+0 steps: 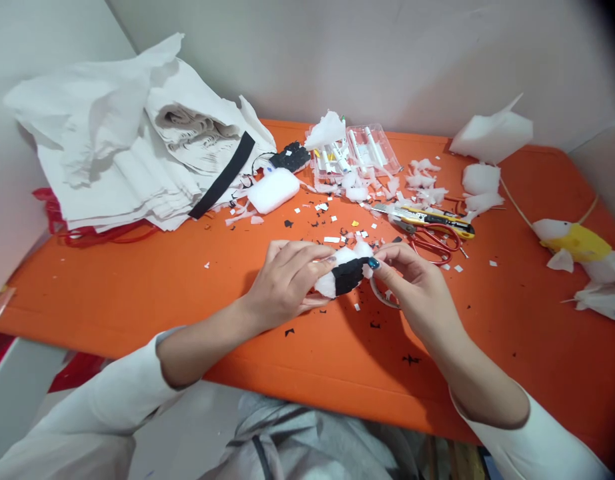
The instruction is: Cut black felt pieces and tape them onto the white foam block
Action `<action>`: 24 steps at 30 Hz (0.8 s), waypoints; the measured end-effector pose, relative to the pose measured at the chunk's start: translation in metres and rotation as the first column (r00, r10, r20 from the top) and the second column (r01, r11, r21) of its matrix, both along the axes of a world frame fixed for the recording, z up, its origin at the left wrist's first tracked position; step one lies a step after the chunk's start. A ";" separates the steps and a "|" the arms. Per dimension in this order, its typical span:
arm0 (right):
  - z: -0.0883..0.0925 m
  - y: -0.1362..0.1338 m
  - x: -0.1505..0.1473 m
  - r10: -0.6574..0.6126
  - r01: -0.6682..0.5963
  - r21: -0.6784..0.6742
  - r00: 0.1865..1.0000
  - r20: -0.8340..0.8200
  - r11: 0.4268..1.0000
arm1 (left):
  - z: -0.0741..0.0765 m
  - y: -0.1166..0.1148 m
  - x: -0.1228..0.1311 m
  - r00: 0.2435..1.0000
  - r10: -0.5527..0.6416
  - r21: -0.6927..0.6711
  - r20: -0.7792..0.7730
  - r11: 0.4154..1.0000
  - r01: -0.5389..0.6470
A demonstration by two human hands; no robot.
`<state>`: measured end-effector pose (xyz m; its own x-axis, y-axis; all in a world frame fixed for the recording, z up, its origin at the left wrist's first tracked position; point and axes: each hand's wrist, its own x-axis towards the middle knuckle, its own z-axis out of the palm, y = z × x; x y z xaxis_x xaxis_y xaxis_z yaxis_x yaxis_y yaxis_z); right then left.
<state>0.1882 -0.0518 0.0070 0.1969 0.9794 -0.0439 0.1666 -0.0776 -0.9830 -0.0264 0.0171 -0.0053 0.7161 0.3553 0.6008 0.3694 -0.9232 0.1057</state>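
Observation:
A small white foam piece with a black patch (348, 276) is held above the orange table (227, 267). My left hand (287, 280) wraps round its white left end, fingers over the top and thumb side hidden below. At its right end my right hand (407, 277) pinches the black edge between thumb and forefinger; the thumbnail is dark blue. Partly behind my right hand lies a roll of tape (382, 293). Black and white scraps are scattered around both hands.
Red-handled scissors (435, 243) and a yellow utility knife (432, 219) lie right of centre. Behind are a clear marker box (375, 150), a white foam block (273, 191) and a black strip (222, 177). White sheets (137, 167) fill the left; a yellow-white fish model (582, 241) is at right.

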 end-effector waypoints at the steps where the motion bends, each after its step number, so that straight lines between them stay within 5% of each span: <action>1: 0.001 0.000 0.000 -0.008 0.008 0.010 1.000 0.022 1.000 | 0.000 0.000 0.000 1.000 -0.004 -0.003 0.000 1.000 0.004; 12: 0.003 0.000 0.001 0.002 -0.005 -0.060 0.998 -0.055 0.998 | -0.002 -0.001 0.001 1.000 -0.003 -0.033 0.005 0.999 0.004; 20: -0.005 -0.001 -0.001 -0.019 0.016 0.058 0.998 0.055 0.998 | -0.002 -0.001 0.002 1.000 -0.005 -0.022 -0.015 1.000 0.004; 24: -0.005 0.000 0.000 -0.039 0.040 0.031 0.999 -0.037 0.999 | -0.002 -0.001 0.001 1.000 -0.013 -0.041 -0.013 0.999 0.012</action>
